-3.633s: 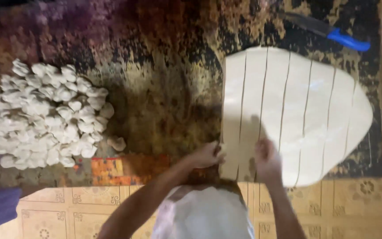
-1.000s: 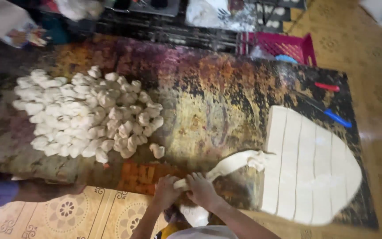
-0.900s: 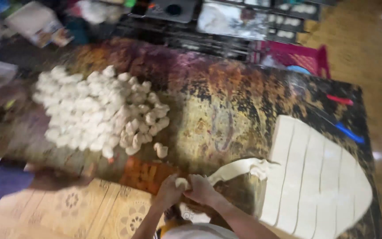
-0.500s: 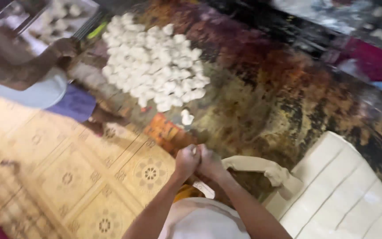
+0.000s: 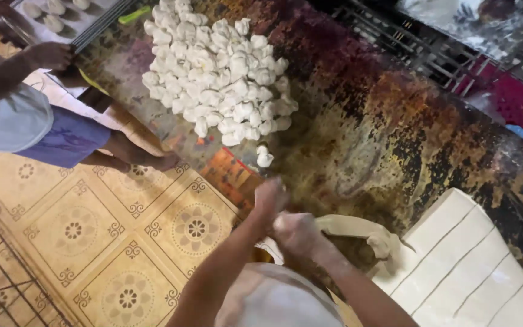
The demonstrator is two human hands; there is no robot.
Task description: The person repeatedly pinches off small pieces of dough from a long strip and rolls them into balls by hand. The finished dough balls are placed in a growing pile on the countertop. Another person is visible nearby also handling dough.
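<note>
The two hands are bunched together over the near end of a long pale strip of dough [image 5: 358, 229] — the left hand [image 5: 269, 197] lifted a little, fingers curled, the right hand [image 5: 295, 233] closed round the strip's end, seemingly pinching a piece free, though blur hides the exact grip. The strip trails back to the flat white dough sheet scored into bands [image 5: 455, 266], which lies on the dark mottled worktop [image 5: 358, 127]. One small white dough piece [image 5: 264, 157] sits alone between the hands and the big heap of white dough lumps [image 5: 219, 66]. To my eye the step is portioning — next comes a clean pinch-off and a toss toward that heap. Left of the heap, another person's arm [image 5: 19, 66] reaches to a tray.
</note>
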